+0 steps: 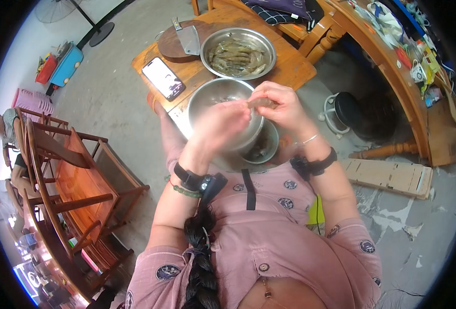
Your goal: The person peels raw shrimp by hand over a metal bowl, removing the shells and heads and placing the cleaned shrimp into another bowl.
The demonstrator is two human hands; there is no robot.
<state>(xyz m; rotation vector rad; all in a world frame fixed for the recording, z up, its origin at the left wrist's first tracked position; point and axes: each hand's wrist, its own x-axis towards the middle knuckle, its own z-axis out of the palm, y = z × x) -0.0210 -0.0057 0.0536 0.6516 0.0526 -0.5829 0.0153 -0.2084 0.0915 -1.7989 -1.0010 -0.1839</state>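
Observation:
Over a steel bowl (194,100), my two hands meet at a raw shrimp (263,103). My right hand (284,105) pinches the shrimp between thumb and fingers. My left hand (225,121) is blurred by motion, its fingers closed at the shrimp's left end. Small dark bits lie in the steel bowl, partly hidden by my left hand. Just behind it stands a wider steel basin (204,56) full of whole raw shrimp (238,55). Below my right hand, a smaller bowl (275,147) holds dark scraps that I cannot make out.
On the low wooden table (300,67) are a lit phone (163,78) and a round chopping board (168,44) with a cleaver (189,40) on it. A black stool (349,116) and flat cardboard (387,177) are at the right. Wooden chairs (83,180) stand left; people are beyond them.

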